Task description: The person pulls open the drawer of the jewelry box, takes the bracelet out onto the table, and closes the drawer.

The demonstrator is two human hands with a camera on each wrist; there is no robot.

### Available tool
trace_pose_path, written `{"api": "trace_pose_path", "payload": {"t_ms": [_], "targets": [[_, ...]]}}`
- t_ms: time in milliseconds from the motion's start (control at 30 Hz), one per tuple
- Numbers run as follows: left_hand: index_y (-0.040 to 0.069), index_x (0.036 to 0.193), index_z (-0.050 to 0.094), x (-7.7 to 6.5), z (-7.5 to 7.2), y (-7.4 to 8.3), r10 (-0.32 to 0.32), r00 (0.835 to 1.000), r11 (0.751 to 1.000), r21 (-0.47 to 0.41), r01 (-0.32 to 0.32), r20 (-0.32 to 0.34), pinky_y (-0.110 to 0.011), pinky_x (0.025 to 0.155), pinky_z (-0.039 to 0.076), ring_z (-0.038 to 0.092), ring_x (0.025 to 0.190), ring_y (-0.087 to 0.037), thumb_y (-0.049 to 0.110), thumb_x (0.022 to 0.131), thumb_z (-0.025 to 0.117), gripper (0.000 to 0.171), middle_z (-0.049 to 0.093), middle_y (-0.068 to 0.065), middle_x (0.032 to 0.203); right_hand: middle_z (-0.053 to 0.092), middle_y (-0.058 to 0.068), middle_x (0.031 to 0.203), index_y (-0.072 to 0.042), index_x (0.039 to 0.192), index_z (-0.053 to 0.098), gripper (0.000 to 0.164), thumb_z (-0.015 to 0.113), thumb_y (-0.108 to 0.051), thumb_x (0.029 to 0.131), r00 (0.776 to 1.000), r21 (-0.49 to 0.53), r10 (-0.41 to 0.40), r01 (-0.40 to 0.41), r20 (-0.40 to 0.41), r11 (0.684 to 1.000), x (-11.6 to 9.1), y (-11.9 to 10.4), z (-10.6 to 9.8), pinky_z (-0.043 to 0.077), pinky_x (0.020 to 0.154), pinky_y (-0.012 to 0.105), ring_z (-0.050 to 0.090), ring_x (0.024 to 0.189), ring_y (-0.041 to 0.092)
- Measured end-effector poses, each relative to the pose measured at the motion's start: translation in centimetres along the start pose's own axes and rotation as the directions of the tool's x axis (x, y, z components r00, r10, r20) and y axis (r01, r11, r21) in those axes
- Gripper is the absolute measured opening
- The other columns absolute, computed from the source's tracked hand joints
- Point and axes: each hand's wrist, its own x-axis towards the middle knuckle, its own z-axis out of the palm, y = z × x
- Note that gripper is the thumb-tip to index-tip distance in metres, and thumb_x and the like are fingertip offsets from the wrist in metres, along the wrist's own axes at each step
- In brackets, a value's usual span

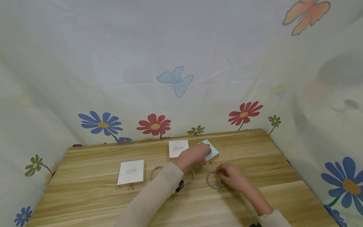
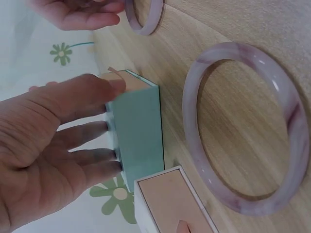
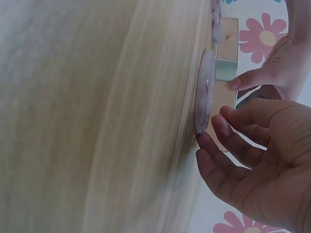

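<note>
My left hand (image 1: 195, 154) reaches over a light blue box (image 1: 214, 153) at the back of the table. In the left wrist view the thumb lies at the corner of the box's tan drawer front, with the fingers on its top edge. Just in front, my right hand (image 1: 233, 178) has its fingertips right at the rim of a pale purple marbled bangle (image 3: 206, 92) that lies flat. Those fingers are loosely bent, not closed round it. Another bangle (image 2: 191, 109) lies below the left wrist, partly hidden by the sleeve in the head view.
A white box (image 1: 177, 147) with gold lettering stands beside the light blue one, and a second white box (image 1: 131, 172) sits further left. A third bangle (image 1: 152, 171) shows beside the left sleeve. A flowered curtain (image 1: 177, 104) rises behind the wooden table (image 1: 93, 189).
</note>
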Motion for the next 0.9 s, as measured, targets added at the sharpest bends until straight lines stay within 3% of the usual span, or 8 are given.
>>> {"api": "trace_pose_path", "payload": {"t_ms": [133, 333, 533, 900], "targets": [[0.013, 0.127, 0.07, 0.1, -0.3, 0.1, 0.015, 0.999, 0.999, 0.033, -0.017, 0.043, -0.024, 0.085, 0.048, 0.059, 0.118, -0.015, 0.01, 0.086, 0.08, 0.043, 0.049, -0.006, 0.154, 0.07, 0.001, 0.092, -0.005, 0.099, 0.073, 0.019, 0.065, 0.006, 0.086, 1.0, 0.003, 0.011, -0.011, 0.0, 1.0, 0.1, 0.0, 0.1, 0.054, 0.072, 0.026, 0.064, 0.083, 0.011], [0.017, 0.141, 0.062, -0.2, -0.5, -0.2, 0.029, 0.996, 0.997, 0.071, -0.035, 0.083, -0.027, 0.109, 0.042, 0.044, 0.143, -0.02, -0.002, 0.092, 0.071, 0.053, 0.044, 0.0, 0.158, 0.071, 0.0, 0.094, -0.006, 0.1, 0.073, 0.018, 0.065, 0.005, 0.088, 1.0, -0.017, 0.026, -0.026, 0.005, 1.0, 0.1, 0.1, 0.3, 0.054, 0.073, 0.027, 0.065, 0.086, 0.012], [0.016, 0.141, 0.062, -0.4, -0.4, -0.2, 0.051, 0.997, 0.997, 0.063, -0.055, 0.065, -0.03, 0.115, 0.036, 0.043, 0.143, -0.022, -0.007, 0.094, 0.066, 0.053, 0.044, 0.001, 0.158, 0.072, 0.003, 0.098, -0.006, 0.101, 0.073, 0.016, 0.066, 0.004, 0.09, 0.999, -0.01, 0.033, -0.033, 0.01, 0.999, 0.1, 0.2, 0.2, 0.055, 0.075, 0.031, 0.066, 0.089, 0.016], [0.016, 0.14, 0.063, -0.4, 0.6, -0.7, 0.067, 0.997, 0.998, 0.013, -0.067, 0.028, -0.03, 0.113, 0.039, 0.046, 0.142, -0.022, -0.005, 0.096, 0.065, 0.049, 0.044, -0.002, 0.158, 0.072, 0.005, 0.1, -0.004, 0.102, 0.073, 0.016, 0.067, 0.004, 0.089, 0.999, -0.018, 0.04, -0.04, 0.017, 0.999, 0.1, 0.1, 0.3, 0.056, 0.078, 0.032, 0.067, 0.091, 0.019]]}}
